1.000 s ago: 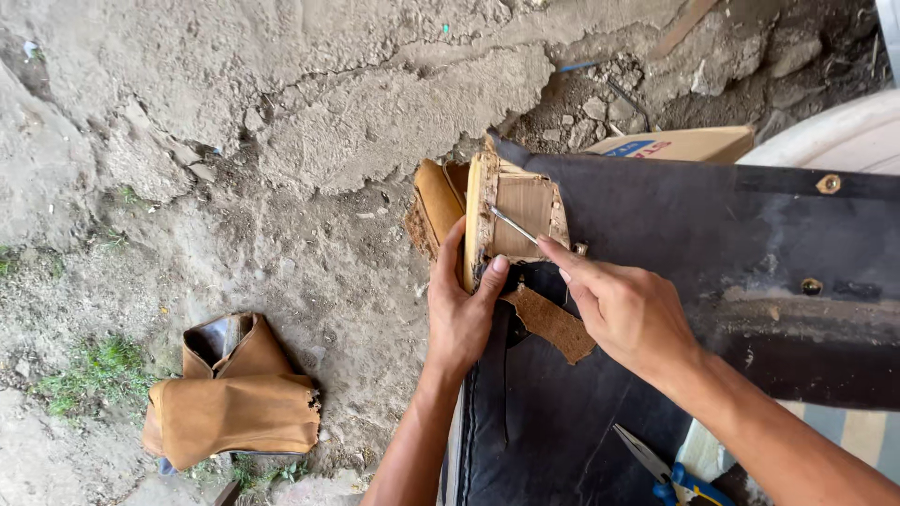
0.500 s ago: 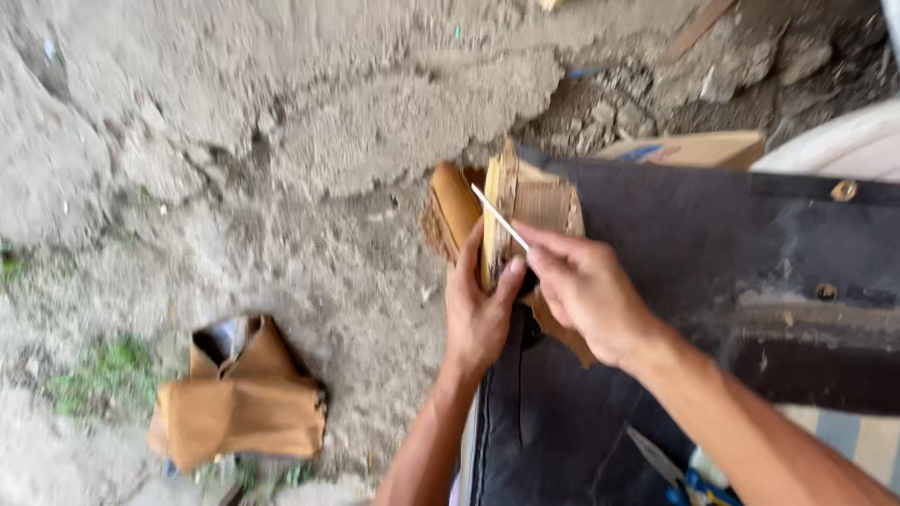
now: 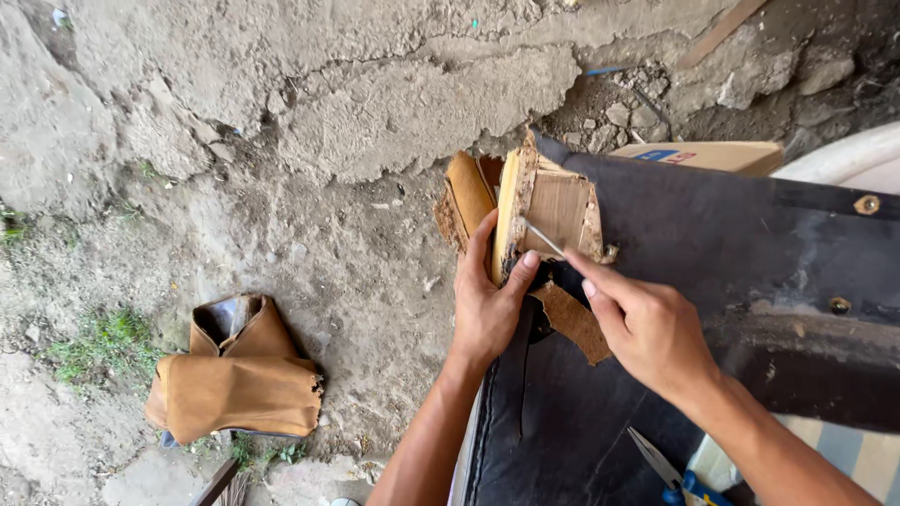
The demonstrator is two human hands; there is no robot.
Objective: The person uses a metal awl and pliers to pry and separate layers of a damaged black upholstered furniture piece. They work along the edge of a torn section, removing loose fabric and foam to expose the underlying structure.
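Cracked, dusty ground (image 3: 281, 141) fills the left and far part of the view, with small tufts of grass at the near left. A big dark panel (image 3: 731, 244), covered in black material and studded with a few round metal fittings, takes up the right side and reaches down to the near edge. At its far left corner sits a wooden block (image 3: 553, 211), pale and rough-edged, with tan leather (image 3: 466, 192) curled around its left side and a torn strip of the same leather hanging just below it.

The left hand (image 3: 487, 305) comes up from the near edge and clasps the block from the left, thumb pressed on its near edge and fingers wrapped behind it. The right hand (image 3: 647, 323) reaches in from the near right, fingers pinched tight around a thin metal tool (image 3: 542, 236) whose tip rests on the face of the block.

On the ground at the near left, well apart from the hands, lies a crumpled tan cover (image 3: 234, 375). A cardboard box (image 3: 712, 155) peeks out past the far edge of the panel. Blue-handled scissors (image 3: 661, 468) lie at the near right, just beside the right forearm.
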